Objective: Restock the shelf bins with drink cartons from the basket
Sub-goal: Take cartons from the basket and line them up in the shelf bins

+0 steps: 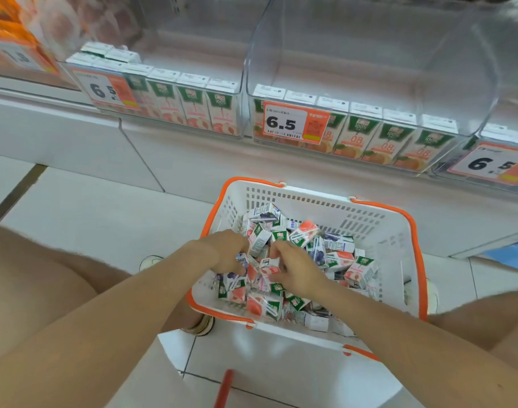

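Three tags (296,122) "6.5" | left hand (226,251), right hand (297,270) grip "100%" cartons (259,238) | basket (313,201)

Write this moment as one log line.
stage: picking | left hand: grips cartons in basket | right hand: grips cartons | bins: part filled

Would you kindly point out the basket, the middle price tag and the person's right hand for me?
basket (310,208): head view, on its white far wall.
middle price tag (293,122): head view, on the printed 6.5.
right hand (297,270): head view, on the back of the hand.
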Motion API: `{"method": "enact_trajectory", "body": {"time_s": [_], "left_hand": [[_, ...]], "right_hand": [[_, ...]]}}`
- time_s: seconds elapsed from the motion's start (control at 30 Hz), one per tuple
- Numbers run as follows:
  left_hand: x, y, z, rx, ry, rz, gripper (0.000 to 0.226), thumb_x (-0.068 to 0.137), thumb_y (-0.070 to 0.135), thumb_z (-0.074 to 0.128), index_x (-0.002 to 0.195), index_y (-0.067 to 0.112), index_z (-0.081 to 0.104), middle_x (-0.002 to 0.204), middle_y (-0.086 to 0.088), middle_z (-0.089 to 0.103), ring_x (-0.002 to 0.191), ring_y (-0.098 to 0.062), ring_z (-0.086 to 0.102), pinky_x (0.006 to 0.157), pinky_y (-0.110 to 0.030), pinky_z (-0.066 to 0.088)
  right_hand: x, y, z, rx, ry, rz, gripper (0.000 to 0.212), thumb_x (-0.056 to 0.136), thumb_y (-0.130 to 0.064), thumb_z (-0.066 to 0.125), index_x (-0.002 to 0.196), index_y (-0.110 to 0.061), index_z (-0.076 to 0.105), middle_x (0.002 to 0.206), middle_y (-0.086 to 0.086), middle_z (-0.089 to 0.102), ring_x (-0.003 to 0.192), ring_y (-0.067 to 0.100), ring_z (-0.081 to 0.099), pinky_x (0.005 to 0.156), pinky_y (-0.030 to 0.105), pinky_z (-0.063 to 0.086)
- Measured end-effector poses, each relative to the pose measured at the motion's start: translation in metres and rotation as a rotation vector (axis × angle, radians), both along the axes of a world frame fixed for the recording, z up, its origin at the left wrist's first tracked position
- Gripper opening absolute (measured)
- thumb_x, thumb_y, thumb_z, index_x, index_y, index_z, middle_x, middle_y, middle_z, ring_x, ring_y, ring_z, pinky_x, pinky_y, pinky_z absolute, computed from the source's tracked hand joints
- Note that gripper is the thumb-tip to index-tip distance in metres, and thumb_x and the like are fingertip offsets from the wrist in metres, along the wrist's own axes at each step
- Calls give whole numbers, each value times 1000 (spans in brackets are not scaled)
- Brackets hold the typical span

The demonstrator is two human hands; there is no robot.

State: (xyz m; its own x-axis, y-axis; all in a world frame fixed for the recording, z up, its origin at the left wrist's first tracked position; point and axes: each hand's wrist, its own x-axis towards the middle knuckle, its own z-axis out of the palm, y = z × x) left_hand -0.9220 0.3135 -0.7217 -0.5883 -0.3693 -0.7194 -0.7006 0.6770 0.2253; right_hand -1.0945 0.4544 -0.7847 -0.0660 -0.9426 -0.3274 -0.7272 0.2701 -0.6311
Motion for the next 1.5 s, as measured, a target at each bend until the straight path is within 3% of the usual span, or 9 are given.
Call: {"method": "enact_trajectory", "body": {"time_s": [0.13,0.3,0.57,0.73,0.87,0.97,1.17,1.4,1.5], "left_hand": [[0,-6,35,-12,132,181,51,96,47,72,132,15,56,106,0,53,98,-22,52,79,-33,42],[1,-15,80,29,357,554,42,89,38,78,61,11,65,63,-8,67,63,-22,66,63,-30,52],[11,-11,139,546,716,1124,12,96,10,59,87,3,60,80,-14,62,78,-29,69,58,-29,56],[19,-16,155,732,811,1242,22,86,8,53,101,4,67,90,-17,61,94,-33,62,64,-34,53],[21,-19,166,807,890,1274,41,76,17,53,113,4,66,100,-17,53,97,-32,58,75,-40,52],[19,-21,181,737,957,1191,24,86,26,72,106,12,70,91,-11,64,78,-25,65,81,-40,47],[34,-48,204,251,1150,1300,73,68,25,98,127,27,53,116,4,70,89,-16,68,76,-34,50],[63,-88,214,-35,1240,1330,30,88,34,84,109,20,68,97,4,70,79,-13,62,62,-29,40],[67,-105,212,-4,1222,1340,18,96,37,75,99,21,66,97,3,66,80,-13,58,67,-31,45]], "right_hand": [[-6,-8,34,-89,-108,-191,46,77,-25,93,106,-23,57,103,-2,60,82,17,61,76,39,56],[-22,-21,88,-136,-308,-449,52,79,-30,92,121,-16,66,85,0,65,75,17,68,81,38,60],[-35,-26,171,-160,-657,-474,29,91,-47,75,116,-32,73,117,0,75,116,28,68,102,50,52],[-32,-31,222,-231,-217,-257,56,90,-43,78,138,-40,50,140,-13,51,129,9,50,95,31,47],[-20,-42,248,-250,-246,-334,47,77,-29,83,115,-32,55,121,-12,64,106,16,68,73,36,59],[-11,-52,259,-430,-197,-267,41,77,-26,85,113,-37,69,110,-15,71,93,11,72,76,40,62],[18,-96,269,-670,-277,-354,41,76,-47,83,110,-34,65,103,-12,75,93,11,73,79,48,62],[56,-186,296,-852,25,-147,46,99,-16,64,143,-19,54,128,1,63,116,19,60,100,28,45],[70,-233,303,-846,184,-89,56,100,-2,57,152,-15,44,131,7,49,109,26,56,90,25,40]]}}
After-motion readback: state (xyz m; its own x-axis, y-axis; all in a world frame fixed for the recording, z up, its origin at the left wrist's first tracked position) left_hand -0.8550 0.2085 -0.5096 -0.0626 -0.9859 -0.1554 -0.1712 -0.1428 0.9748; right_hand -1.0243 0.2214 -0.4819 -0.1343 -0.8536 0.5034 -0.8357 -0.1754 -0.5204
